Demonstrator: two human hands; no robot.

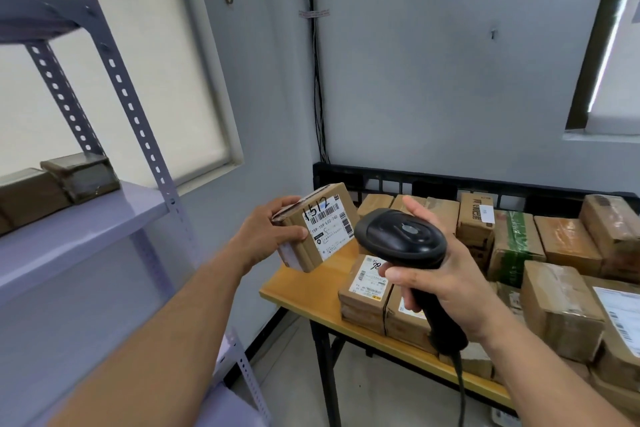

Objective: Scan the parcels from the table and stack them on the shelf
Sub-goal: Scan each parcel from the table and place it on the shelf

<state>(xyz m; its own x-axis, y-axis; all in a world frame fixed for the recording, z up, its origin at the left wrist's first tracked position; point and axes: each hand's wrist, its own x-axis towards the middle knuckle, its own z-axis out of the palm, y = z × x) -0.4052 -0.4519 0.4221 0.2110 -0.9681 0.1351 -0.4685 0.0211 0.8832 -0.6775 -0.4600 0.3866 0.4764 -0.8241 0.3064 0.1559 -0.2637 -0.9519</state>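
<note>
Head view: left hand [266, 232] has its grip clamped on a small cardboard parcel [317, 227], thumb on the near face, fingers wrapped over the far top edge. Parcel is held in the air, tilted, just off the left end of the worktop [304, 291]. Its white shipping label [327, 229] faces the camera, with barcodes and "1512" handwritten in black marker.

Right hand [440, 277] has its grip closed around the handle of a black handheld scanner [401, 239]. Scanner head sits just beside the parcel's right edge, nose toward the label; can't tell if they touch. Scanner cable [459, 381] drops from the handle base toward the floor.

Worktop is wood-topped on black legs and loaded with brown taped parcels across the right side. Nearest the scanner is a small labelled box [367, 288] stacked on another; a box with green tape [516, 246] sits further back. Black railing [381, 177] runs along the back of the worktop against the wall.

Shelf [69, 236], grey metal with perforated uprights, is on the left. Two brown parcels [52, 191] are on its middle level, touching each other, well apart from the held parcel.
</note>
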